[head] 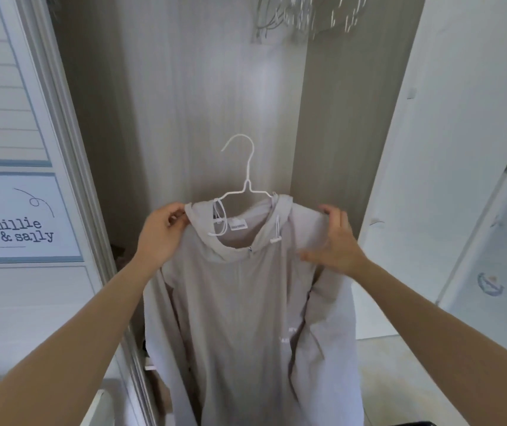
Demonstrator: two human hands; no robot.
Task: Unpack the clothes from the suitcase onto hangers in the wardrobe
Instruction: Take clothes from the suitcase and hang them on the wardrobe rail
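Beige fabric of one hooded jacket [239,302] is already sitting on a white wire hanger [247,182], so you are working through the middle of a single garment cycle. The hanger is passing through the neck opening, and its hook is standing free above the collar, hooked on nothing.

You are holding the jacket upright in front of the open wardrobe [203,87], well below the top of the compartment. Your left hand [166,232] is pinching the shoulder on your left between thumb and fingertips. Your right hand [336,241] is gripping the opposite shoulder, with the fingers curling over the top edge and the thumb lying spread across the front of the cloth. The sleeves and body are hanging loose beneath both hands.

Judged from this view, you are squaring the shoulders on the hanger; the hanging step is not yet done. A blurred cluster of spare hangers [304,16] is showing at the top of the wardrobe with no garment visible on it, which is suggesting that most of the unpacking is left. The suitcase is not in view, so you cannot tell how many clothes are remaining in it.

A white door [448,149] is standing open on the right, and a lettered sign [21,222] is hanging on the left.
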